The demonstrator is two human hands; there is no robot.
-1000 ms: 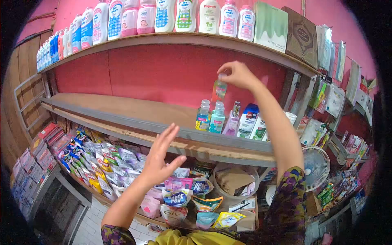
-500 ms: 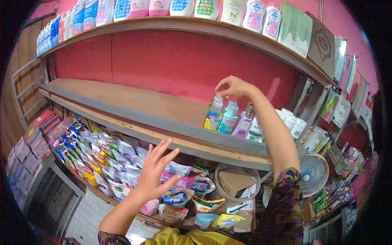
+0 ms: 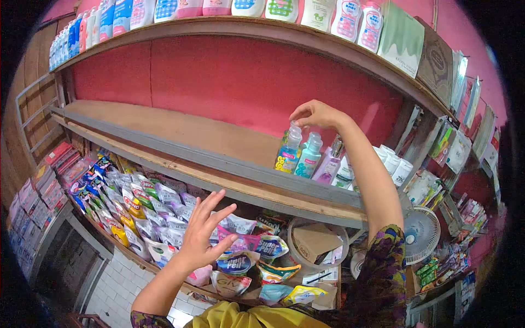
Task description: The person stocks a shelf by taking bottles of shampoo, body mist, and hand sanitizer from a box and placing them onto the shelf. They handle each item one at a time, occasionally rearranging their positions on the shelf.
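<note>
My right hand reaches over the middle shelf, its fingers bent down at the top of a bottle behind the front row. Whether they grip its cap is hard to tell. In front stand a blue-and-yellow bottle, a teal bottle and a purple bottle. White bottles stand to the right, partly behind my forearm. My left hand hovers with fingers spread and nothing in it, above the lower display of pouches.
Baby-product bottles and a green box line the upper shelf. A clear round tub holds cardboard below the middle shelf. A white fan stands at the right. The shelf's grey front edge runs below the bottles.
My right hand has lowered slightly toward the bottle top, its fingers drawn closer together. My left hand stays spread in nearly the same place. The view has shifted a little.
</note>
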